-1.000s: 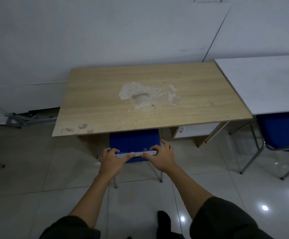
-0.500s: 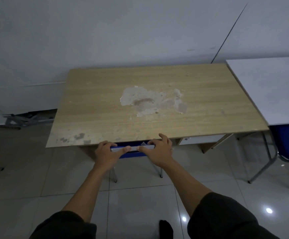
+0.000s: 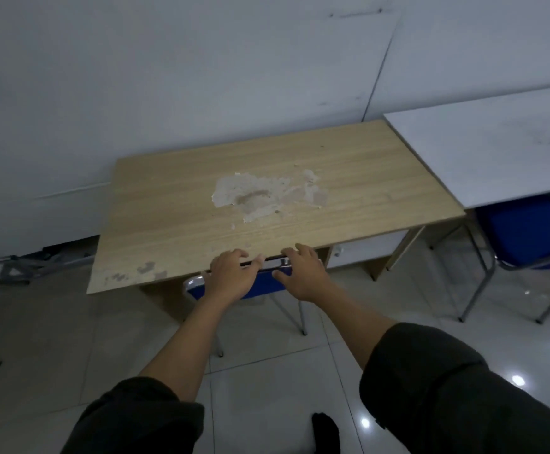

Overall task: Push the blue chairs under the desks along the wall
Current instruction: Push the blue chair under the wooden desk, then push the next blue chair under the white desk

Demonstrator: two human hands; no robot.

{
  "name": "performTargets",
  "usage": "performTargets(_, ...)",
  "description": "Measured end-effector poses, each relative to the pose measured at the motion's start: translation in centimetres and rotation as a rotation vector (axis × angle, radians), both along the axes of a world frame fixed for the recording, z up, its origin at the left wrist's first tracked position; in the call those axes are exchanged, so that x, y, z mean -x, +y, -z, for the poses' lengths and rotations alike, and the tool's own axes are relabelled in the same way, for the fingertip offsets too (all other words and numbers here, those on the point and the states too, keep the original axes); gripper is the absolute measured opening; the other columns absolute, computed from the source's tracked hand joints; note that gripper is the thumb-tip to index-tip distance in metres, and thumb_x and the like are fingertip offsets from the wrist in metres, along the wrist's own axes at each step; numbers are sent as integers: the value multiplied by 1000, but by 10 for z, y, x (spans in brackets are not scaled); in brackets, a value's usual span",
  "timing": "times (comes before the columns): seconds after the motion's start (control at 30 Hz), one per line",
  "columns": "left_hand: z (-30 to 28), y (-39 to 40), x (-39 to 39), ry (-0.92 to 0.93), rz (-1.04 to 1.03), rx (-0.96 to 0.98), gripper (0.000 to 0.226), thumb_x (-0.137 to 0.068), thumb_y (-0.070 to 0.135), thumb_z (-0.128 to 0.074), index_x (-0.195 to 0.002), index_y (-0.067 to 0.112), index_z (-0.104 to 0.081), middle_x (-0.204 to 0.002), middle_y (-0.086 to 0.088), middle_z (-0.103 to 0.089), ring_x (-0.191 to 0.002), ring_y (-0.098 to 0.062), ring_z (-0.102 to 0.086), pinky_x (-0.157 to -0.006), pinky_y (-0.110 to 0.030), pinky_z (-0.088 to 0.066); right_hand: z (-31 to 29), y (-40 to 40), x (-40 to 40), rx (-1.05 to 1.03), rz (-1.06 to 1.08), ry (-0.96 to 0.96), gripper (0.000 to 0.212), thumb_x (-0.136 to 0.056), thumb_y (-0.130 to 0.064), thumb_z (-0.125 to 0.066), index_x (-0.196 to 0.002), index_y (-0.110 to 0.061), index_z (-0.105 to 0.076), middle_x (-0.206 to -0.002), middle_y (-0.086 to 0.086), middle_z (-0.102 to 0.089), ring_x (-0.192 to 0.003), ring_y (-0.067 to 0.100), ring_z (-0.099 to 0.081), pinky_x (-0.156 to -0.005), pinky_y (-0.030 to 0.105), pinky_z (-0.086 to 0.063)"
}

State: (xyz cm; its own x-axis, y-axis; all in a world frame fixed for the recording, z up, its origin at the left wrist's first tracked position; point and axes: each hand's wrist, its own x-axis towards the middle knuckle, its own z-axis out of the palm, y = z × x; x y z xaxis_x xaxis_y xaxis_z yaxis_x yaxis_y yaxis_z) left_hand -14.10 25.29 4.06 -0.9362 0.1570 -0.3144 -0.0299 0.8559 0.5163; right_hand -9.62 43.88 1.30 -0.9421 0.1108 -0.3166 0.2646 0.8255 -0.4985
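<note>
Both hands sit on the chrome top rail of the blue padded chair [image 3: 260, 285], right at the near edge of the wood-grain table [image 3: 267, 204] with the peeled patch. The left hand [image 3: 231, 278] looks wrapped over the rail; the right hand [image 3: 303, 273] has fingers spread, grip hard to tell. Most of the chair is hidden under the tabletop. Off to the right of the hands, a second blue chair [image 3: 529, 234] is half tucked under a white table [image 3: 496, 142], cut off by the frame.

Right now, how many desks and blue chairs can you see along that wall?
Desks: 2, the wooden desk and the white desk
Blue chairs: 2, the near chair and the right chair
Total: 4
</note>
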Motion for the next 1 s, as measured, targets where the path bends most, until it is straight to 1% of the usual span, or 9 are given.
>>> performTargets(0.1, -28, 44, -24, 111, 174, 60, 62, -94, 75, -48, -131, 28, -67, -150, 2, -58, -141, -29, -51, -121, -61, -29, -15, 39, -34, -42, 55, 81, 68, -100, -47, -64, -157, -18, -40, -169, 17, -26, -157, 35, -18, -124, 56, -28)
performTargets(0.17, -39, 70, -32, 135, 252, 65, 57, -98, 69, -49, -133, 28, -65, -152, 1, -57, -142, -28, -50, -121, -58, -29, -24, 66, -53, -47, 104, 118, 70, -100, -45, -64, -158, -16, -38, -168, 18, -28, -157, 36, -20, -125, 54, -27)
performTargets(0.27, -53, 125, -49, 150, 370, 65, 57, -98, 72, -46, -133, 30, -63, -152, 3, -57, -139, -26, -53, -119, -59, -34, -40, 126, -89, -14, 216, 108, 72, -101, -44, -65, -160, -12, -36, -167, 16, -32, -156, 36, -23, -125, 49, -27)
performTargets(0.37, -67, 190, -72, 164, 484, 52, 57, -97, 74, -45, -130, 31, -64, -148, 6, -59, -134, -24, -56, -118, -59, -36, -54, 201, -133, 46, 332, 38, 74, -100, -46, -66, -161, -17, -35, -166, 16, -34, -153, 38, -31, -122, 52, -34)
performTargets(0.5, -80, 281, -93, 142, 564, 3, 82, -78, 89, -35, -130, 33, -65, -147, 5, -61, -128, -25, -62, -115, -59, -39, -82, 290, -193, 50, 468, 47, 78, -101, -47, -64, -163, -17, -29, -165, 17, -36, -150, 37, -36, -120, 48, -36)
performTargets(0.67, -97, 405, -123, 221, 694, -56, 57, -97, 72, -49, -133, 31, -65, -146, 4, -62, -132, -25, -59, -114, -56, -42, -107, 391, -246, 76, 671, 132, 79, -98, -48, -67, -162, -23, -30, -164, 13, -38, -147, 34, -41, -117, 51, -41)
performTargets(0.73, -100, 456, -135, 214, 749, -91, 59, -94, 76, -46, -128, 33, -67, -140, 4, -65, -127, -24, -61, -111, -55, -45, -112, 432, -265, 100, 738, 187, 77, -99, -47, -67, -162, -23, -30, -163, 12, -39, -145, 34, -44, -117, 49, -42)
performTargets(0.83, -97, 530, -142, 185, 818, -135, 74, -83, 87, -39, -126, 35, -68, -136, 4, -68, -122, -22, -64, -108, -55, -48, -111, 491, -285, 123, 806, 229, 73, -102, -48, -63, -162, -23, -31, -163, 10, -38, -143, 33, -44, -116, 47, -42)
performTargets(1.0, -94, 667, -153, 170, 903, -214, 73, -88, 84, -44, -132, 31, -67, -142, 5, -65, -129, -22, -61, -115, -58, -42, -107, 613, -302, 112, 887, 207, 72, -101, -49, -64, -161, -23, -33, -163, 12, -39, -145, 34, -43, -114, 47, -42)
